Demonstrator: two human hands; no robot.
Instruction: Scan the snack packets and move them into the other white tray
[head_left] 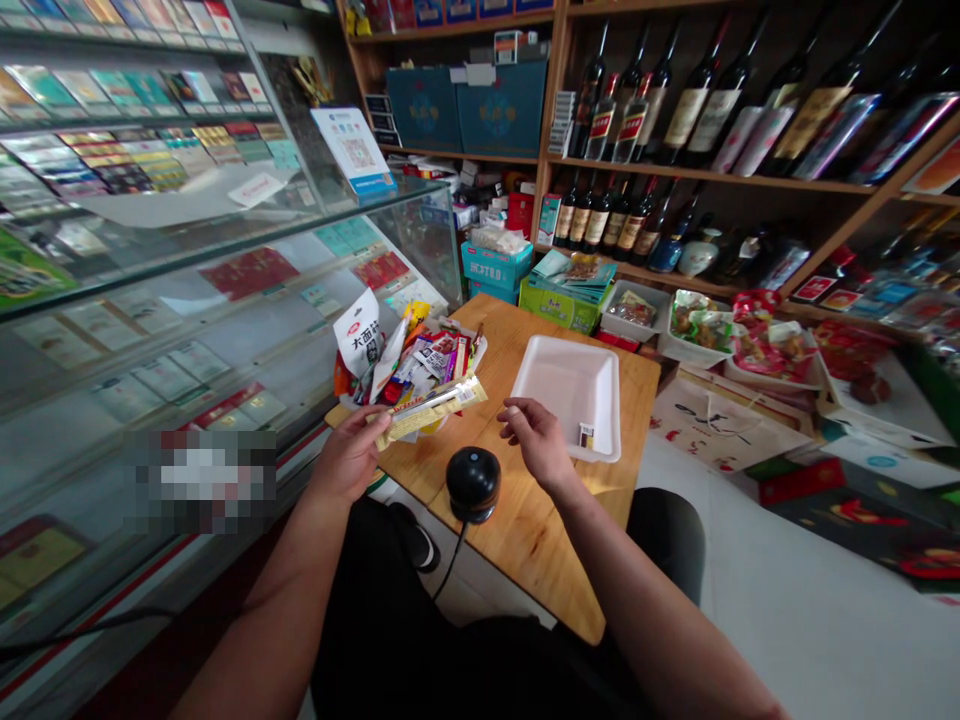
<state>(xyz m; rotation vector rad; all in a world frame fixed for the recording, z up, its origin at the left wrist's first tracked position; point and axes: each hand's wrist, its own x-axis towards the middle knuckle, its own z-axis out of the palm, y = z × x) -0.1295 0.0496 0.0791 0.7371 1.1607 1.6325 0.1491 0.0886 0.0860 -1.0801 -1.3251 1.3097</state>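
Observation:
My left hand (351, 450) grips one end of a long, pale yellow snack packet (439, 408) with printed lettering. The packet points right, across the front of a container heaped with mixed snack packets (431, 360). To the right of the packet's far end is my right hand (534, 435), with loosely bent fingers and nothing visible in them. A black dome-shaped device (472, 478) with a cable stands on the table between my hands. Beyond my right hand lies a white plastic tray (536, 360), with one small dark-and-white item (586, 436) near its front corner.
The wooden table (525, 540) reaches close to my legs. A glass display counter (225, 250) runs along the left. Shelves of bottles (697, 110) stand behind, and boxes (559, 300) and snack trays (697, 335) line the back and right. A paper bag (720, 420) is at the right.

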